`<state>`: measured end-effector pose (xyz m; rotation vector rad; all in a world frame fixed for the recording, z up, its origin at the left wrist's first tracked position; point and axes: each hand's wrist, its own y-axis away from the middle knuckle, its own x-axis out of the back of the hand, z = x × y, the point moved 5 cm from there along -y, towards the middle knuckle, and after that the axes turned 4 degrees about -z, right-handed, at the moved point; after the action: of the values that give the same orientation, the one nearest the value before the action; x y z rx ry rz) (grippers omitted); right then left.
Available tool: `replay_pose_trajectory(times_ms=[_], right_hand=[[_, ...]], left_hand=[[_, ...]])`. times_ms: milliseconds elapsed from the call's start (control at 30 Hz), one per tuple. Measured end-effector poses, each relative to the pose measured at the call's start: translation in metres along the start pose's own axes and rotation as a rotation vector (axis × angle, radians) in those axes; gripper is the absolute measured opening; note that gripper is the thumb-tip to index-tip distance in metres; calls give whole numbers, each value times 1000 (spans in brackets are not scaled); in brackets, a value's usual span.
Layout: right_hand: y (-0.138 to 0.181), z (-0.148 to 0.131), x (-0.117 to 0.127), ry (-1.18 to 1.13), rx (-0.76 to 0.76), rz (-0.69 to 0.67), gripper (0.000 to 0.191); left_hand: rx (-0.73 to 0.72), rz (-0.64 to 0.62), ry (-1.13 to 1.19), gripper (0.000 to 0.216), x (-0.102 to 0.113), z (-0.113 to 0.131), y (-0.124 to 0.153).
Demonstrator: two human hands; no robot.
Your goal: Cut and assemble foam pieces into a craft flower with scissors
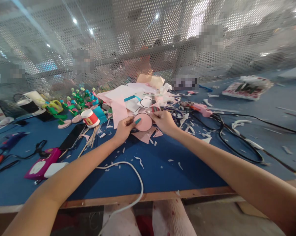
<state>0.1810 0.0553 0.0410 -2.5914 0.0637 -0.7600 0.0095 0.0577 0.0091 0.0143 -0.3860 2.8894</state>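
Note:
A round pink disc [143, 124] with a thin dark rim is held up over the middle of the table. My left hand [124, 131] grips it at the left, the thumb with a teal nail lying across its face. At the disc's upper right edge, the fingers of my right hand [164, 122] are pinched together; whether something small is also between them I cannot make out. Pink paper scraps [145, 136] lie just beneath. Behind the disc is a heap of pink and white sheets [118, 109], with a second dark-rimmed ring [146, 103] among them.
Left stand paper flowers [80, 101], a red-and-white cup [90, 118], a phone [72, 136] and a magenta box [46, 162]. A pink glue gun [203, 109] with a black cord [222, 134] lies right. A white cable [138, 177] crosses the front edge; perforated metal [138, 29] stands behind.

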Motion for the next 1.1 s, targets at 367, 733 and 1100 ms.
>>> replay_pose_trajectory(times_ms=[367, 733, 1100], right_hand=[[2, -9, -1, -6, 42, -89, 38], [2, 7, -6, -81, -9, -21, 41], [2, 6, -2, -155, -124, 37, 43]], left_hand=[[-20, -114, -31, 39, -8, 9, 4], [-39, -48, -176, 38, -5, 9, 5], [-23, 8, -40, 42, 0, 4, 2]])
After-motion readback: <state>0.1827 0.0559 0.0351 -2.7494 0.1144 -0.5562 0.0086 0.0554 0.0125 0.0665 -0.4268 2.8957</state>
